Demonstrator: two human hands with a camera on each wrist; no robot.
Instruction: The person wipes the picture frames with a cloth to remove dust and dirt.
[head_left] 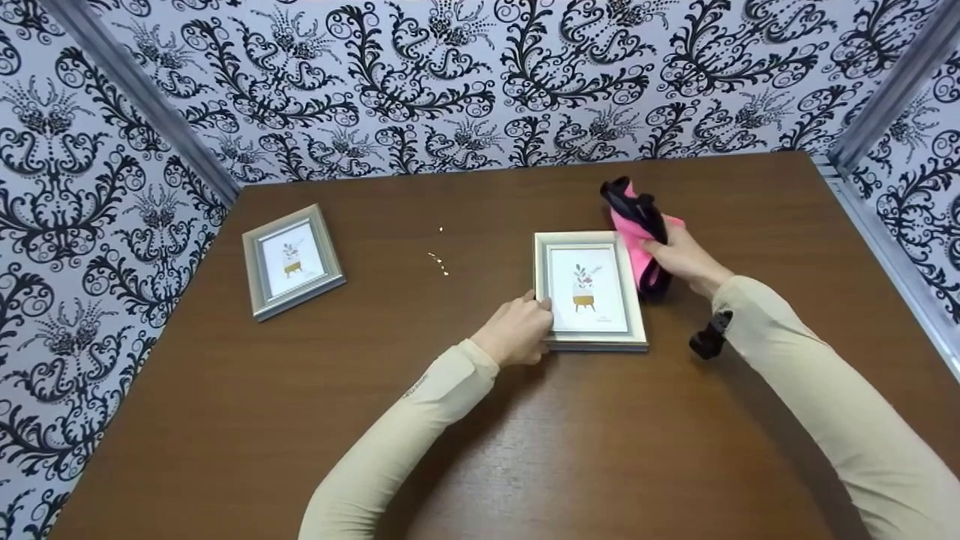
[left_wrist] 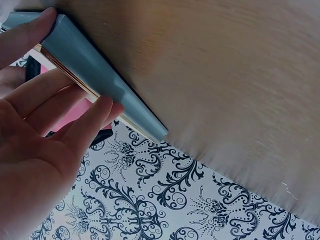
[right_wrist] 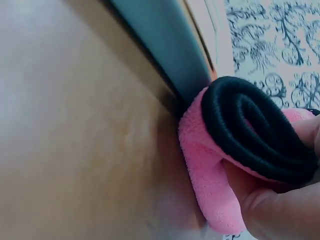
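Note:
A picture frame [head_left: 591, 341] with a silvery-cream border lies on the table, its print showing a plant in a yellow pot. My left hand [head_left: 519, 330] grips its lower left side; in the left wrist view the thumb is at the corner and the fingertips [left_wrist: 103, 102] lie along the edge. Folded in my right hand [head_left: 686, 255] is a pink cloth [head_left: 637, 251] with black edging. The cloth touches the upper right side of the frame, as the right wrist view also shows. Part of the right hand's grip is hidden by the cloth.
A second, similar picture frame [head_left: 330, 279] lies angled at the left of the brown table [head_left: 300, 420]. Several small pale specks [head_left: 441, 262] are on the tabletop between the two frames. Patterned walls [head_left: 450, 82] enclose the back and sides.

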